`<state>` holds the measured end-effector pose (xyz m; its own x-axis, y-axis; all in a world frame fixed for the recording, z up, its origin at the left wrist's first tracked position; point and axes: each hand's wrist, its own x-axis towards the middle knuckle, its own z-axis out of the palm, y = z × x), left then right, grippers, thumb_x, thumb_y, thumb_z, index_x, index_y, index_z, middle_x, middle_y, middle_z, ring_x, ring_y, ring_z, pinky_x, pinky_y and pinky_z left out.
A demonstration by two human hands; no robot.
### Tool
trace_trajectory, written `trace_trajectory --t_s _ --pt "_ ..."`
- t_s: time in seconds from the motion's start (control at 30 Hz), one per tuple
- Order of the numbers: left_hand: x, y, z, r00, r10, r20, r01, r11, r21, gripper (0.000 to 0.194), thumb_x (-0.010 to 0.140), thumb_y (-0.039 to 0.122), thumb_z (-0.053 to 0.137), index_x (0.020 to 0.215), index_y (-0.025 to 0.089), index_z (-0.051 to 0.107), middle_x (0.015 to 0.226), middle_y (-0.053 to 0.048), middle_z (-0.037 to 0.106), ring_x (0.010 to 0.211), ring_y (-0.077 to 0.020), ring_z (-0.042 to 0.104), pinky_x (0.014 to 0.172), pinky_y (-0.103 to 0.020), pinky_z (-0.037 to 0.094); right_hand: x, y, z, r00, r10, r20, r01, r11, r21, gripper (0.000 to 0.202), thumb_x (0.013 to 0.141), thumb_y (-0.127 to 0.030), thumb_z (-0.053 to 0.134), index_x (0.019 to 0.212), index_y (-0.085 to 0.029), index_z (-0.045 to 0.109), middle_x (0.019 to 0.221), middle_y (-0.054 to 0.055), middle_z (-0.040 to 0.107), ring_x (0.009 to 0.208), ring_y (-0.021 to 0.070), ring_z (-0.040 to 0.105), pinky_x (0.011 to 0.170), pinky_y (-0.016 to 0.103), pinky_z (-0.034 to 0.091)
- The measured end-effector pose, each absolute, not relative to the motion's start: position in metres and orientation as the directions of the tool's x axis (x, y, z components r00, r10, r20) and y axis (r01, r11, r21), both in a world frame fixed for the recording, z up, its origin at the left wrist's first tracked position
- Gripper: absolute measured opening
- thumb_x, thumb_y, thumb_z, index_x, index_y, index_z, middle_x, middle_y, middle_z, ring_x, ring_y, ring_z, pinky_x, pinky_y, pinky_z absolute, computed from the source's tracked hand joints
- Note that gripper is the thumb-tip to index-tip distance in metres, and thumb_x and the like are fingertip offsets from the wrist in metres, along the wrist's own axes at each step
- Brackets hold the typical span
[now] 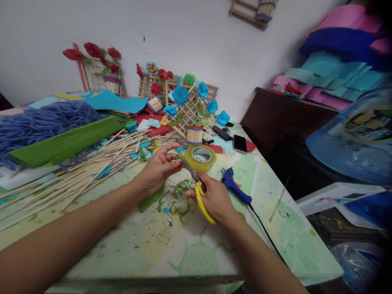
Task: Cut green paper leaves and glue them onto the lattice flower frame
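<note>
My right hand (216, 196) is closed round the yellow handles of a pair of scissors (200, 200). The blades point up and to the left, their tips by the fingers of my left hand (161, 167). My left hand pinches a small piece of green paper (177, 157), mostly hidden by the fingers and blades. Thin green paper trimmings (180, 190) lie on the table below both hands. A folded strip of green paper (151, 199) rests under my left wrist. Just beyond the scissors lies a roll of clear yellowish tape (211, 154).
A blue glue gun (235, 185) with a black cord lies right of my right hand. Bamboo sticks (88, 173), green crepe paper (64, 141) and purple yarn (45, 122) cover the left. Behind stand a stick trellis with blue paper flowers (180, 96) and a phone (239, 143).
</note>
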<state>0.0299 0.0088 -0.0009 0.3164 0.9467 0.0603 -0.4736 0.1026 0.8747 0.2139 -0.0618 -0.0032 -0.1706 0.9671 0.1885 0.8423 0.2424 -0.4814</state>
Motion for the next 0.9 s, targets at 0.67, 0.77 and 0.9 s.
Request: trace_trajectory --t_s 0.67,0.77,0.9 --pt "0.016 0.024 0.003 0.320 0.923 0.214 -0.271 -0.128 0.954 0.057 0.062 0.018 0.079 0.115 0.019 0.056 0.071 0.003 0.065 0.067 -0.0124 0.063 0.069 -0.026 0.051 0.215 -0.061 -0.006 -0.188 0.971 0.146 0.855 0.235 -0.462 0.031 0.084 -0.053 0.056 0.092 -0.023 0.062 0.069 -0.001 0.061 0.058 0.0140 0.049 0.055 0.024 0.023" --pt "0.014 0.025 0.003 0.307 0.927 0.214 -0.248 -0.139 0.959 0.058 0.062 0.018 0.079 0.115 0.020 0.056 0.072 0.003 0.065 0.067 -0.0128 0.062 0.068 -0.026 0.050 0.216 -0.061 -0.007 -0.193 0.971 0.143 0.850 0.239 -0.469 0.032 0.084 -0.053 0.055 0.091 -0.023 0.062 0.068 -0.001 0.061 0.058 0.0139 0.048 0.054 0.024 0.023" --pt "0.013 0.026 0.003 0.313 0.927 0.208 -0.237 -0.136 0.962 0.058 0.062 0.019 0.080 0.116 0.020 0.057 0.070 0.003 0.063 0.065 -0.0127 0.061 0.064 -0.025 0.047 0.215 -0.060 -0.007 -0.193 0.970 0.148 0.847 0.241 -0.474 0.034 0.084 -0.056 0.054 0.087 -0.023 0.061 0.067 -0.001 0.060 0.057 0.0134 0.047 0.054 0.024 0.022"
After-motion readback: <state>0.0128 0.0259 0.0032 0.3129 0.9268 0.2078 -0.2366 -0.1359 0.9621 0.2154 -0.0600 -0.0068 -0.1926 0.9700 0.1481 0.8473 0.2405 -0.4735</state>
